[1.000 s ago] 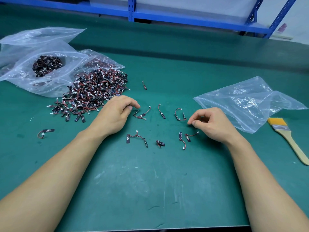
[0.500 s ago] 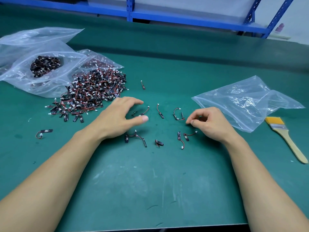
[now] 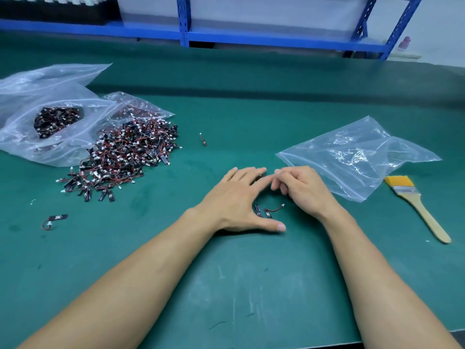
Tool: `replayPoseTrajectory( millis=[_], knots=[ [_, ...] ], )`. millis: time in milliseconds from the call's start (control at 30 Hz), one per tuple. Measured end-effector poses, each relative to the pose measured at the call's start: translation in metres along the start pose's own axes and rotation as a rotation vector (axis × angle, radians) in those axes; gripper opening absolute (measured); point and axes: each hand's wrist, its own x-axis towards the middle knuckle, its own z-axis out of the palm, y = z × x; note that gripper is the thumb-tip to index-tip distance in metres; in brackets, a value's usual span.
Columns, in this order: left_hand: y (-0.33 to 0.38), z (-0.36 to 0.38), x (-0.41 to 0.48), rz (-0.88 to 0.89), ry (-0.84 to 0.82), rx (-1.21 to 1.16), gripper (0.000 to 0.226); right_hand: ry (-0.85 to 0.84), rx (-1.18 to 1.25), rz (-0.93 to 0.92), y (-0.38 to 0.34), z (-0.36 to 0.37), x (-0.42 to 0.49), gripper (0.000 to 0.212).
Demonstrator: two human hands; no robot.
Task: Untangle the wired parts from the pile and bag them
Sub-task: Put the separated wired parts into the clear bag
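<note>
A pile of tangled wired parts (image 3: 125, 157), black pieces with red wires and white plugs, lies at the left of the green mat. My left hand (image 3: 234, 200) is flat, palm down, with its thumb stretched out, and it covers most of the separated parts at the centre. Two loose wired parts (image 3: 268, 212) show in the gap between thumb and palm. My right hand (image 3: 302, 190) has its fingers curled and touches the left fingertips; what it holds is hidden. An empty clear bag (image 3: 357, 157) lies just right of the right hand.
Clear bags (image 3: 50, 117) holding more parts lie at the far left behind the pile. Single stray parts lie at the back centre (image 3: 202, 139) and the near left (image 3: 54, 219). A yellow-bristled brush (image 3: 415, 202) lies at the right. A blue shelf frame (image 3: 185, 34) stands behind the table.
My left hand slid right from beside the pile, across the spread-out parts, to meet the right hand. Most loose parts are now hidden under it or bunched between the hands.
</note>
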Motion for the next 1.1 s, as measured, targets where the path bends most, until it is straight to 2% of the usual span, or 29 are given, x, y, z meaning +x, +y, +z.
replayPoseTrajectory(
  millis=[167, 233, 333, 433, 533, 633, 700, 767, 867, 1000, 1100],
  knots=[
    [-0.015, -0.005, 0.002, 0.023, 0.180, -0.040, 0.034, 0.066, -0.074, -0.054, 0.000, 0.003, -0.001, 0.039],
    [-0.023, -0.010, -0.001, 0.013, 0.209, -0.053, 0.018, 0.070, -0.141, -0.123, -0.003, 0.005, -0.004, 0.037],
    [-0.033, -0.013, -0.007, 0.012, 0.236, -0.124, 0.025, 0.158, -0.298, -0.258, -0.011, 0.005, -0.009, 0.028],
    [-0.040, -0.018, -0.015, -0.010, 0.250, -0.143, 0.058, 0.392, -0.478, -0.345, -0.019, -0.003, -0.013, 0.016],
    [-0.039, -0.022, -0.019, -0.080, 0.183, -0.060, 0.083, 0.589, -0.576, -0.302, -0.020, -0.019, -0.013, 0.007],
    [-0.021, -0.012, -0.016, -0.134, 0.144, 0.009, 0.089, 0.509, -0.698, -0.083, -0.010, -0.030, -0.008, 0.037],
    [-0.005, -0.002, -0.010, -0.166, 0.156, 0.055, 0.086, 0.420, -0.810, 0.093, -0.006, -0.031, -0.006, 0.056],
    [0.003, 0.005, -0.004, -0.204, 0.168, 0.100, 0.077, 0.394, -0.840, 0.174, -0.003, -0.031, -0.005, 0.056],
    [0.003, 0.005, 0.000, -0.211, 0.191, 0.089, 0.053, 0.429, -0.772, 0.181, 0.003, -0.031, -0.002, 0.039],
    [-0.004, -0.002, -0.002, -0.163, 0.221, 0.027, 0.026, 0.421, -0.714, 0.194, 0.007, -0.027, 0.003, 0.036],
    [-0.011, -0.010, -0.003, -0.135, 0.221, 0.048, 0.017, 0.430, -0.637, 0.099, 0.002, -0.019, 0.004, 0.031]
  ],
)
